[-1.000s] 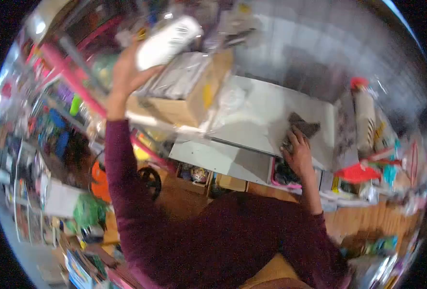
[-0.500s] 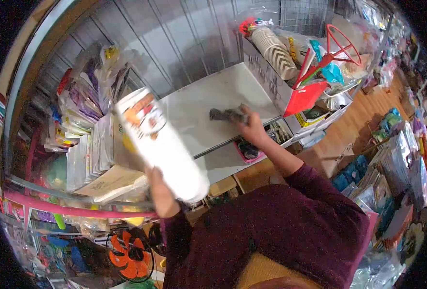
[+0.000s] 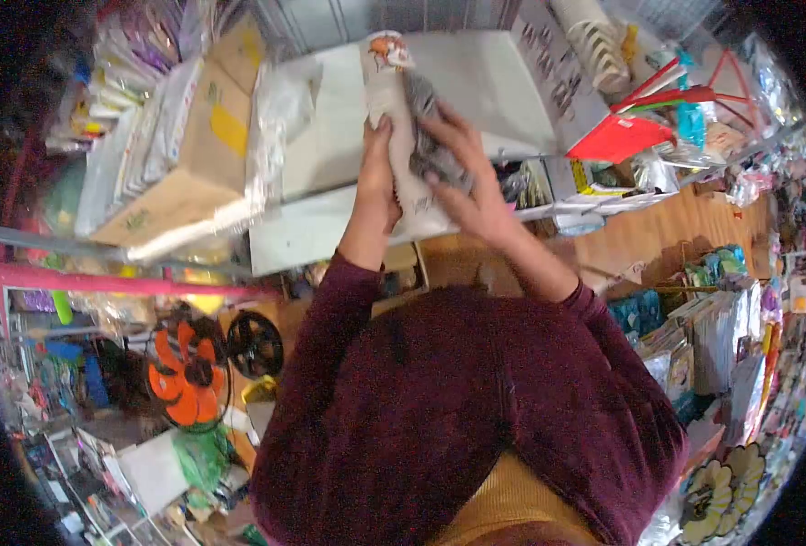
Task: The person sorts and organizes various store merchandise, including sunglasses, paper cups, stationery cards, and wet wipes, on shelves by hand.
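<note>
A long white cylinder (image 3: 385,96) with an orange and brown printed picture at its far end is held upright-to-tilted in front of me, over the white shelf (image 3: 330,118). My left hand (image 3: 378,173) is wrapped round its left side. On the right side, my right hand (image 3: 476,177) presses a crumpled dark grey cloth (image 3: 421,100) along the cylinder, fingers curved over it. The cloth is blurred by motion and partly hidden by the fingers.
To the left stands an open cardboard box (image 3: 198,150) full of flat packs. A box with paper cups (image 3: 594,45) and a red flap (image 3: 621,136) is at the right. An orange-bladed fan (image 3: 185,373) sits lower left. Packaged goods line the right side.
The cylinder has swung from the left to the middle, nearer upright. My right hand has lifted the grey cloth off the shelf and onto the cylinder. The view has tipped downward.
</note>
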`<state>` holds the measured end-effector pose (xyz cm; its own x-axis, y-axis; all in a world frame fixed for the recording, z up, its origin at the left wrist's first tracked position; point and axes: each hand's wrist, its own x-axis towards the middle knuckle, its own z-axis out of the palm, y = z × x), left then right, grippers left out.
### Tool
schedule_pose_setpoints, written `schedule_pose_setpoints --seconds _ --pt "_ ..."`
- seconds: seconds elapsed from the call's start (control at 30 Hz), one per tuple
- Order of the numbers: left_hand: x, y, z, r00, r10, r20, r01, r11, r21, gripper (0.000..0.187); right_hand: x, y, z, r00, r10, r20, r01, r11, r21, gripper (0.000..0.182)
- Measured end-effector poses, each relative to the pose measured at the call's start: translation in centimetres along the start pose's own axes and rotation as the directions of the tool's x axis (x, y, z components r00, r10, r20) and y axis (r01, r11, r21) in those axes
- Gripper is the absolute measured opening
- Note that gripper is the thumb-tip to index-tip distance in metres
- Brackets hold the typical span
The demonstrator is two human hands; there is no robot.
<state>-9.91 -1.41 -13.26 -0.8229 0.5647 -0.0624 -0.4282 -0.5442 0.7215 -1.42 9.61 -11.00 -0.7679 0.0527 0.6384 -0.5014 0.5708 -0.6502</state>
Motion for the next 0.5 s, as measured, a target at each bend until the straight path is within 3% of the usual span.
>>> schedule_pose_setpoints --seconds 0.07,0.13,0.17,0.23,0.27,0.3,0.33,0.37,0.43,0.47,0.5 --pt "-0.5 0.0 0.3 0.998 -0.013 -0.066 0.011 0.999 -0.032 0.053 0.5 0.3 0.3 0.999 0.036 0.022 -0.037 0.998 0.053 0.058" --pt "-0.4 0.7 0.7 0.992 0.085 0.088 -0.071 0.986 -0.152 0.049 1.8 -0.1 0.8 0.998 -0.064 -0.007 0.064 0.998 -0.011 0.054" --pt "-0.8 1.7 1.3 0.995 0.073 0.061 -0.066 0.991 -0.115 0.05 2.1 0.2 1.1 0.999 -0.036 0.007 0.036 0.999 -0.003 0.054" --pt "-0.5 1.8 0.0 0.983 0.084 0.164 -0.051 0.98 -0.193 0.048 2.6 0.2 1.9 0.982 -0.125 -0.14 0.127 0.992 0.005 0.048" --pt "-0.2 1.5 -1.3 0.988 0.066 0.136 -0.038 0.979 -0.2 0.048 3.5 -2.5 1.9 0.99 0.007 -0.144 0.036 0.955 0.296 0.022" --pt "0.4 1.3 -2.6 0.947 0.13 0.294 -0.051 0.964 -0.261 0.049 3.0 -1.6 2.3 0.991 0.032 -0.129 0.009 0.952 0.307 0.022" --pt "0.1 1.4 -2.8 0.873 0.205 0.442 -0.059 0.945 -0.322 0.05 3.1 0.0 2.6 0.993 -0.047 -0.109 0.077 0.953 0.291 0.024" --pt "-0.6 1.0 -2.8 0.882 0.198 0.428 -0.055 0.944 -0.324 0.05 2.7 1.1 3.0 0.988 -0.129 -0.091 0.149 0.949 0.276 0.026" --pt "-2.5 1.8 -0.2 0.947 0.22 0.235 -0.128 0.927 -0.353 0.047 2.3 -0.2 3.1 0.993 -0.051 -0.102 0.088 0.914 0.397 0.026" --pt "-2.2 2.1 -0.6 0.988 0.065 0.138 -0.003 0.914 -0.406 0.045 1.9 -1.0 2.9 0.955 0.27 -0.125 -0.136 0.771 0.622 0.025" --pt "-2.4 2.4 -0.7 0.99 0.064 0.129 -0.005 0.911 -0.413 0.045 1.6 -1.3 2.8 0.824 0.563 -0.064 -0.293 0.52 0.803 0.025"
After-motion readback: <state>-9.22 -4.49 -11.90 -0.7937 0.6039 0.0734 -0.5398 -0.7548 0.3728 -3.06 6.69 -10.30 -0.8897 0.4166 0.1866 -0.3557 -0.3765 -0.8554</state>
